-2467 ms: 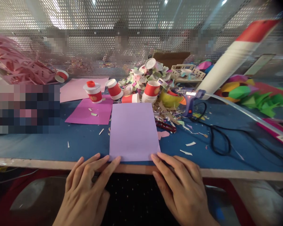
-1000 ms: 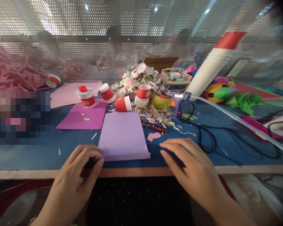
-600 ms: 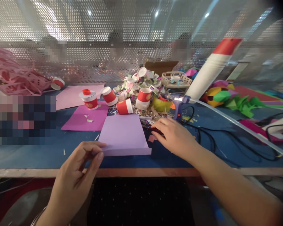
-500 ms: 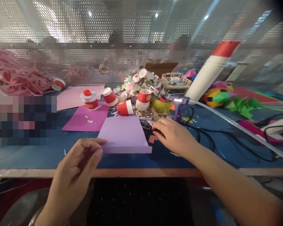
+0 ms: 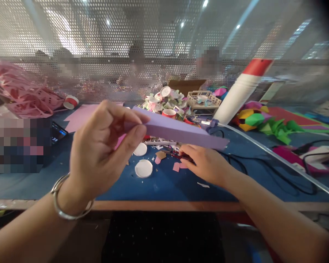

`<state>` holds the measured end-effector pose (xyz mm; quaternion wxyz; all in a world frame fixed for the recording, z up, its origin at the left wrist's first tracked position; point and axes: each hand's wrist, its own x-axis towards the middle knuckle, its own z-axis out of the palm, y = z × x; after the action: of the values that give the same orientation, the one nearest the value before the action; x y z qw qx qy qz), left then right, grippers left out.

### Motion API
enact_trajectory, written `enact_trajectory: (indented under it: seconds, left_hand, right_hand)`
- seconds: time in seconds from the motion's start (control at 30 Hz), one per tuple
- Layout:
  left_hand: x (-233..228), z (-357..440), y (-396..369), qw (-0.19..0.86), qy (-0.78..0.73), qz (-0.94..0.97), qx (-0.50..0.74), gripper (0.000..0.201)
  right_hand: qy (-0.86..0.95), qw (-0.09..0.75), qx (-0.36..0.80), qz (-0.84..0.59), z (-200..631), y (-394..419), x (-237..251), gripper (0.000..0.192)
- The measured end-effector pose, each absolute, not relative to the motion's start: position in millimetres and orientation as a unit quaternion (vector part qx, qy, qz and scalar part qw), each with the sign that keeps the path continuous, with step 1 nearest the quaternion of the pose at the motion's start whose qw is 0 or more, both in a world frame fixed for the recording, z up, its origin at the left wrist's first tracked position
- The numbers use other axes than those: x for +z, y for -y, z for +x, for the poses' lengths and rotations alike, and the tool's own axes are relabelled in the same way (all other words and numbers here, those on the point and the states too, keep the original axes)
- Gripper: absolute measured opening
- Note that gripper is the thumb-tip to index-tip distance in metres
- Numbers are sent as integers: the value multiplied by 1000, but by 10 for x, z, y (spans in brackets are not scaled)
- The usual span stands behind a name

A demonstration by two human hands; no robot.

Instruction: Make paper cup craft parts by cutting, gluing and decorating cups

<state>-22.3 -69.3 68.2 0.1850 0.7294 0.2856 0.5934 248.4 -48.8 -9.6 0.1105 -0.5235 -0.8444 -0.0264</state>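
My left hand, with a silver bangle at the wrist, pinches a sheet of purple paper by its left end. The paper is raised and tilted above the table, its near edge folded into a strip. On the table, my right hand has its fingers curled round the dark red handles of what look like scissors, partly hidden by the fingers. Below the paper lie two white paper discs, pink paper scraps and a brown scrap.
Behind the paper rises a heap of paper-trimmed cups beside a small wooden rack. A tall stack of paper cups leans at right, near black cables and a clear tube. A phone lies at left.
My left hand has lifted the purple paper off the table and tilted it, uncovering the white discs and scraps. My right hand has stayed nearly in place.
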Motion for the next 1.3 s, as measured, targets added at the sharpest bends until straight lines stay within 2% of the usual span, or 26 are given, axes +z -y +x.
enact_trajectory:
  seconds: [0.13,0.27,0.57,0.7,0.87,0.97,1.1,1.3]
  left_hand:
    - [665,-138,315,253,-228,715,610,5]
    - [473,-172,-5,329,-254,671,613,18]
    - [269,-312,-121,314,-318,637,628,19]
    - [292,-303,-79,279,-306,631,656,25]
    - [289,-296,-53,250,-307,607,689,20]
    - [281,-297,-70,221,-316,585,714,19]
    - [248,-300,-107,213,-309,564,736,21]
    - [231,-276,-79,274,-283,563,727,22]
  right_hand:
    - [862,76,-27,-500,2437,432,-23,10]
    - [864,63,-32,-498,2430,377,-14,13]
    - [849,97,-4,-520,2572,280,-50,16]
    - [800,175,124,-560,2612,297,50,14]
    - [708,360,298,-529,2541,283,45,8]
    - [610,426,422,-519,2428,309,30,23]
    - [494,442,547,-512,2288,356,45,39]
    - [474,398,675,-402,2099,366,95,16]
